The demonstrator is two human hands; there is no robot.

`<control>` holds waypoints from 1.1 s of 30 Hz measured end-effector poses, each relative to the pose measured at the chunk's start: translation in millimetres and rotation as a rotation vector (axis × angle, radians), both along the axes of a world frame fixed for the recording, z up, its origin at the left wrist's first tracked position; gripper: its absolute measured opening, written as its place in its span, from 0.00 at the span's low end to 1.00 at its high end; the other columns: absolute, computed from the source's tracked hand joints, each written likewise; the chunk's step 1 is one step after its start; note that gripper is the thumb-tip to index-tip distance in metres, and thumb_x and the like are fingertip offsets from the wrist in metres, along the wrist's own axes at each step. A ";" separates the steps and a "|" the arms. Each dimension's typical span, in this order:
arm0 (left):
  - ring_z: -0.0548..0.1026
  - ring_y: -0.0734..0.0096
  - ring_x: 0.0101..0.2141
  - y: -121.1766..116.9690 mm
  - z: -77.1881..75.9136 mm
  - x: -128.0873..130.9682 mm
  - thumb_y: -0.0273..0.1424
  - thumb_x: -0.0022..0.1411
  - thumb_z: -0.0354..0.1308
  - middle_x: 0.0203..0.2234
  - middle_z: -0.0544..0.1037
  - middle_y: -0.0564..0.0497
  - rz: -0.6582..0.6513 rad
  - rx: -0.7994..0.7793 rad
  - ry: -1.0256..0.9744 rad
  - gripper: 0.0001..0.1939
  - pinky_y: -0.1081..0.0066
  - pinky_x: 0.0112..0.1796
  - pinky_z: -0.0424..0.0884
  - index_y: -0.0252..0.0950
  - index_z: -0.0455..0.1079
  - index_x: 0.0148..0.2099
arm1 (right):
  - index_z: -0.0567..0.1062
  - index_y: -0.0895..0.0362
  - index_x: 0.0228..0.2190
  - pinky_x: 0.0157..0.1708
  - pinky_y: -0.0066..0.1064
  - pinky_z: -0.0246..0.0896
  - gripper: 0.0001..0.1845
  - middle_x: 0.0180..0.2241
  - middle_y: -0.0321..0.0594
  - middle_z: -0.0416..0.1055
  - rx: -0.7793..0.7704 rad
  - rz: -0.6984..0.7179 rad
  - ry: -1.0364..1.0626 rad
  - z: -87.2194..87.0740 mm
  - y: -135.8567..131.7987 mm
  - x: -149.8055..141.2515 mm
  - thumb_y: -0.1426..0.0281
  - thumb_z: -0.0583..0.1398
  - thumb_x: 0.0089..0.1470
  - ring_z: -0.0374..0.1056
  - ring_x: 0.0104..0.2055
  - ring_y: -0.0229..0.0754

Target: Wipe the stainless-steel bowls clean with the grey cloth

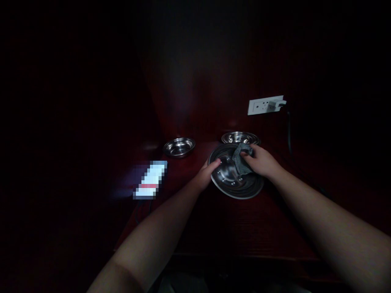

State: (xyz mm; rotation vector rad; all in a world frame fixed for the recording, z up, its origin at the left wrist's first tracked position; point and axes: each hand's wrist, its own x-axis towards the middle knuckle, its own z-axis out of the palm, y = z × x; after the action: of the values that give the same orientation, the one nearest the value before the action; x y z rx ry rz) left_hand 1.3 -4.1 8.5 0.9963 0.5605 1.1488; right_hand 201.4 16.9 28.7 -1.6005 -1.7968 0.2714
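A shiny metal bowl (227,183) is tilted toward me above the dark red table. My left hand (207,174) grips its left rim, thumb on the inside and the other fingers hidden behind. Bunched in my right hand (259,160) is a grey-green cloth (243,160), which lies against the upper right inside of the bowl. Just behind the held bowl, partly covered by it, are stacked metal dishes (240,136). Another shallow metal bowl (179,147) sits farther left on the table.
A lit phone-like screen (151,179), blurred out, lies left of my left forearm with a cable below it. On the wall at right is a white socket plate (256,106) with a plug (275,105) and a hanging dark cord (289,132). The table's front edge (244,256) is near me.
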 end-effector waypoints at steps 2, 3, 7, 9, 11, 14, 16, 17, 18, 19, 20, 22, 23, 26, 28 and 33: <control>0.69 0.54 0.51 0.3 -0.7 -0.2 0.38 0.50 0.62 0.47 0.75 0.43 -0.010 0.004 -0.007 0.21 0.57 0.54 0.58 0.33 0.71 0.45 | 0.71 0.57 0.38 0.32 0.31 0.60 0.15 0.31 0.44 0.74 -0.008 0.000 0.004 0.5 -0.7 -0.4 0.61 0.55 0.52 0.69 0.33 0.44; 0.69 0.54 0.51 0.3 -1.0 -0.2 0.38 0.50 0.62 0.46 0.75 0.43 -0.011 0.005 -0.008 0.20 0.57 0.54 0.58 0.33 0.71 0.44 | 0.71 0.57 0.38 0.32 0.31 0.60 0.15 0.32 0.44 0.74 -0.011 0.003 0.009 0.6 -1.0 -0.5 0.61 0.55 0.52 0.69 0.33 0.44; 0.69 0.54 0.50 -0.2 -1.3 0.0 0.37 0.51 0.61 0.44 0.76 0.44 0.001 0.009 -0.003 0.20 0.56 0.54 0.58 0.33 0.71 0.45 | 0.71 0.57 0.38 0.32 0.31 0.60 0.15 0.32 0.44 0.74 0.006 0.009 0.009 -0.1 -0.3 -0.1 0.61 0.55 0.52 0.69 0.33 0.44; 0.70 0.54 0.49 -0.5 -0.9 0.3 0.37 0.51 0.61 0.43 0.77 0.44 0.003 0.010 -0.004 0.22 0.55 0.54 0.58 0.34 0.70 0.47 | 0.71 0.57 0.38 0.32 0.31 0.60 0.15 0.32 0.44 0.74 0.009 0.014 0.011 -0.6 0.7 0.4 0.61 0.55 0.52 0.69 0.33 0.44; 0.70 0.54 0.49 -0.5 -0.6 0.4 0.38 0.50 0.61 0.42 0.77 0.44 0.003 0.007 -0.005 0.23 0.55 0.54 0.58 0.34 0.69 0.49 | 0.71 0.57 0.38 0.32 0.31 0.61 0.15 0.33 0.44 0.74 -0.004 0.021 0.022 -1.0 1.4 0.7 0.61 0.55 0.52 0.70 0.33 0.44; 0.70 0.54 0.49 -0.1 -0.7 0.2 0.38 0.51 0.61 0.42 0.77 0.43 -0.003 0.002 0.002 0.23 0.56 0.54 0.58 0.33 0.69 0.48 | 0.71 0.56 0.38 0.32 0.31 0.61 0.15 0.32 0.43 0.74 -0.017 0.026 0.030 -1.1 1.5 0.8 0.61 0.55 0.52 0.69 0.32 0.43; 0.70 0.55 0.50 0.5 -1.2 -0.1 0.38 0.51 0.61 0.43 0.77 0.43 -0.008 0.001 0.006 0.22 0.56 0.54 0.58 0.33 0.70 0.47 | 0.71 0.57 0.38 0.31 0.31 0.61 0.15 0.32 0.44 0.74 -0.014 0.032 0.030 -1.2 1.4 0.7 0.61 0.55 0.52 0.69 0.32 0.43; 0.70 0.55 0.50 0.8 -1.5 -0.1 0.38 0.51 0.61 0.43 0.76 0.43 -0.007 0.002 0.005 0.21 0.56 0.54 0.58 0.33 0.70 0.46 | 0.71 0.57 0.38 0.31 0.31 0.61 0.15 0.31 0.44 0.74 -0.011 0.034 0.029 -1.3 1.3 0.7 0.61 0.55 0.52 0.69 0.32 0.43; 0.70 0.55 0.50 1.1 -1.7 -0.2 0.38 0.51 0.61 0.44 0.76 0.43 -0.008 0.005 0.002 0.21 0.57 0.54 0.58 0.33 0.70 0.46 | 0.71 0.57 0.38 0.32 0.31 0.61 0.15 0.31 0.44 0.74 -0.007 0.034 0.027 -1.4 1.3 0.7 0.61 0.55 0.52 0.69 0.32 0.43; 0.70 0.55 0.50 1.3 -1.8 -0.1 0.38 0.51 0.61 0.44 0.76 0.44 -0.009 0.007 -0.001 0.21 0.57 0.54 0.58 0.33 0.70 0.46 | 0.71 0.57 0.38 0.32 0.31 0.61 0.15 0.31 0.44 0.74 -0.001 0.032 0.025 -1.6 1.4 0.7 0.61 0.55 0.52 0.69 0.32 0.43; 0.70 0.55 0.50 1.4 -1.9 -0.1 0.37 0.51 0.61 0.44 0.76 0.44 -0.011 0.008 -0.004 0.21 0.57 0.54 0.58 0.34 0.70 0.46 | 0.71 0.57 0.38 0.33 0.31 0.61 0.15 0.32 0.44 0.74 0.005 0.028 0.022 -1.7 1.6 0.8 0.61 0.55 0.52 0.69 0.33 0.44; 0.69 0.55 0.50 1.3 -1.8 0.0 0.38 0.51 0.61 0.44 0.76 0.44 -0.014 0.008 -0.009 0.21 0.57 0.54 0.58 0.33 0.70 0.46 | 0.71 0.57 0.38 0.33 0.31 0.61 0.15 0.33 0.44 0.74 0.009 0.023 0.021 -2.0 1.8 1.0 0.61 0.55 0.52 0.69 0.34 0.44; 0.69 0.55 0.50 1.2 -1.7 0.1 0.38 0.51 0.61 0.44 0.76 0.44 -0.013 0.005 -0.009 0.21 0.57 0.54 0.58 0.33 0.70 0.46 | 0.71 0.57 0.39 0.33 0.31 0.61 0.16 0.33 0.44 0.74 0.007 0.023 0.024 -2.0 1.9 1.1 0.61 0.55 0.52 0.69 0.34 0.44; 0.69 0.54 0.51 0.6 -1.7 0.1 0.38 0.51 0.61 0.46 0.75 0.44 -0.005 -0.006 -0.007 0.21 0.57 0.54 0.58 0.34 0.70 0.46 | 0.71 0.57 0.39 0.33 0.31 0.61 0.16 0.33 0.44 0.74 -0.006 0.032 0.038 -1.9 1.7 1.1 0.60 0.55 0.53 0.70 0.34 0.44; 0.68 0.54 0.51 0.9 -2.5 0.3 0.38 0.50 0.62 0.47 0.74 0.44 0.001 -0.005 -0.010 0.22 0.57 0.54 0.57 0.34 0.70 0.47 | 0.71 0.56 0.38 0.33 0.31 0.61 0.15 0.33 0.44 0.74 -0.006 0.033 0.035 -1.6 1.3 0.9 0.60 0.55 0.52 0.69 0.34 0.44; 0.66 0.55 0.54 6.5 -6.5 1.0 0.40 0.50 0.62 0.51 0.71 0.44 0.021 0.014 -0.017 0.25 0.58 0.55 0.57 0.35 0.68 0.49 | 0.70 0.56 0.34 0.31 0.30 0.59 0.13 0.30 0.43 0.73 0.018 0.011 0.017 -0.4 1.5 0.5 0.61 0.55 0.52 0.68 0.32 0.43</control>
State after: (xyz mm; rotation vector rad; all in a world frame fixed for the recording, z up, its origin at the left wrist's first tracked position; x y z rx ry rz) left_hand 2.3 2.3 2.0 0.9941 0.5516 1.1804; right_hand 202.0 18.3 28.4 -1.5720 -1.7903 0.2722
